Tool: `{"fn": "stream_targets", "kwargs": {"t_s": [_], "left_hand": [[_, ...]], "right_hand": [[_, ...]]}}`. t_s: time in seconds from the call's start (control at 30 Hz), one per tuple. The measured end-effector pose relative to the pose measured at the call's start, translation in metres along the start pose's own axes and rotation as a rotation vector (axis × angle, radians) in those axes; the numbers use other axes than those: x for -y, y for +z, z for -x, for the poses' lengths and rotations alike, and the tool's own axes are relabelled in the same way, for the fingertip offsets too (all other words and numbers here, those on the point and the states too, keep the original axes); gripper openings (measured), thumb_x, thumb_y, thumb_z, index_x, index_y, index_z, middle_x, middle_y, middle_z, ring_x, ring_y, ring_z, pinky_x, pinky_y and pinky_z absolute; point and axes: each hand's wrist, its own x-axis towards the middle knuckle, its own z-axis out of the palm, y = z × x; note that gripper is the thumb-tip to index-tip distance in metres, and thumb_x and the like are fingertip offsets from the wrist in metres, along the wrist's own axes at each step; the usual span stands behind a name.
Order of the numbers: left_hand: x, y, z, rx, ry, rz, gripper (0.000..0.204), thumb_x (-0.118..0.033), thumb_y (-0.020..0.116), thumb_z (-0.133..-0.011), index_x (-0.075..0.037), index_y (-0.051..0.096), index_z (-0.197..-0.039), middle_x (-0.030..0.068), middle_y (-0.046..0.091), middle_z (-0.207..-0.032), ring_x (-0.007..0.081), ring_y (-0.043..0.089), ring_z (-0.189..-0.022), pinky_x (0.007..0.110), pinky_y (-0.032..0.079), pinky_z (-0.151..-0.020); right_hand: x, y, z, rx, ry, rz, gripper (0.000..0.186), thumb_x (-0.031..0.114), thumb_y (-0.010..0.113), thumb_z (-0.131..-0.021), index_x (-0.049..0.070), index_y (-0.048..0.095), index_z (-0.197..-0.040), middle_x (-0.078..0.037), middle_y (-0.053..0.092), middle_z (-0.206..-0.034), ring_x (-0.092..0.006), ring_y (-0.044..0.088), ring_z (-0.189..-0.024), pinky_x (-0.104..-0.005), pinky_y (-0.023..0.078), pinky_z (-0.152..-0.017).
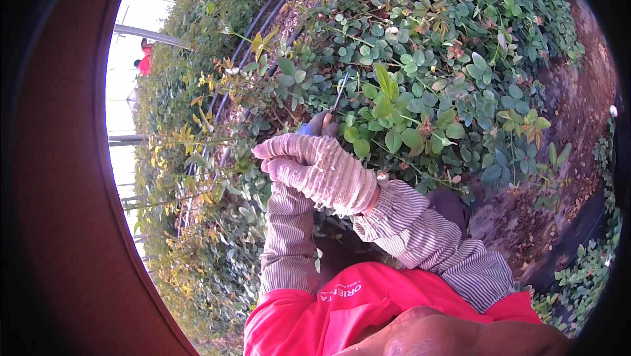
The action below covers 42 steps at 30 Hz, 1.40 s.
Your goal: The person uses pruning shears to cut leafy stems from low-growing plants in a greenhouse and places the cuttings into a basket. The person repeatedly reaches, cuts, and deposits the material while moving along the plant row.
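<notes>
Thin blade (340, 92) in left fingers (327, 121), leaves (383, 109) crowding; open ground (519, 221) right.

Bright white light (141, 1) at left, a grey post (154, 36) across it, leaf-strewn brown soil (526, 216) at right

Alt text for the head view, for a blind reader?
Gloved left hand grips a thin-bladed tool among leafy green bushes, partly hidden behind the pale-gloved right hand. The person wears striped sleeves and a red top.
</notes>
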Motion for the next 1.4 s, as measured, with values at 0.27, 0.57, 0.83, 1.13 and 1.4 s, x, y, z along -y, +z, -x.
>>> {"fn": "stream_targets", "kwargs": {"t_s": [0.27,0.57,0.83,1.13,1.4], "left_hand": [[-0.005,-0.01,-0.038,0.413,-0.436,1.262,0.042,-0.042,0.046,-0.101,-0.001,0.058,-0.102,0.0207,0.069,-0.087,0.0343,0.068,-0.071,0.047,0.059,-0.067],[-0.025,-0.025,-0.044,0.513,-0.376,0.977,0.041,-0.043,0.051,-0.099,-0.003,0.057,-0.105,0.0186,0.067,-0.084,0.0334,0.069,-0.072,0.048,0.059,-0.066],[-0.001,-0.002,-0.097,0.21,-0.334,1.353,0.035,-0.029,0.046,-0.102,0.005,0.054,-0.109,0.0212,0.066,-0.094,0.0355,0.068,-0.08,0.053,0.06,-0.067],[-0.004,0.003,-0.06,0.253,-0.273,1.628,0.026,-0.022,0.048,-0.101,0.002,0.059,-0.103,0.0181,0.066,-0.096,0.0347,0.067,-0.088,0.051,0.058,-0.072],[-0.029,0.002,0.002,0.422,-0.177,1.328,0.031,-0.026,0.055,-0.1,-0.001,0.057,-0.12,0.0089,0.065,-0.094,0.02,0.067,-0.08,0.037,0.057,-0.072]], "right_hand": [[0.011,-0.014,-0.002,0.177,0.08,-0.814,0.024,0.015,0.067,-0.092,0.007,0.069,-0.115,-0.011,0.073,-0.101,-0.0196,0.069,-0.095,-0.0313,0.053,-0.084],[0.008,-0.026,-0.005,0.238,0.13,-0.845,0.026,0.005,0.059,-0.096,0.002,0.065,-0.122,-0.005,0.07,-0.103,-0.012,0.064,-0.101,-0.0274,0.05,-0.091],[0.012,-0.032,-0.007,0.24,0.086,-0.786,0.026,0.004,0.059,-0.097,0.002,0.064,-0.122,-0.004,0.069,-0.105,-0.0112,0.063,-0.101,-0.027,0.05,-0.09],[0.013,-0.038,-0.003,0.222,0.123,-0.879,0.027,0.004,0.058,-0.097,0.002,0.064,-0.123,-0.006,0.07,-0.103,-0.0105,0.064,-0.099,-0.0261,0.051,-0.088],[0.012,-0.043,-0.006,0.183,0.008,-0.722,0.027,0.006,0.058,-0.097,0.003,0.064,-0.124,-0.005,0.07,-0.105,-0.0132,0.066,-0.101,-0.0258,0.052,-0.087]]}}
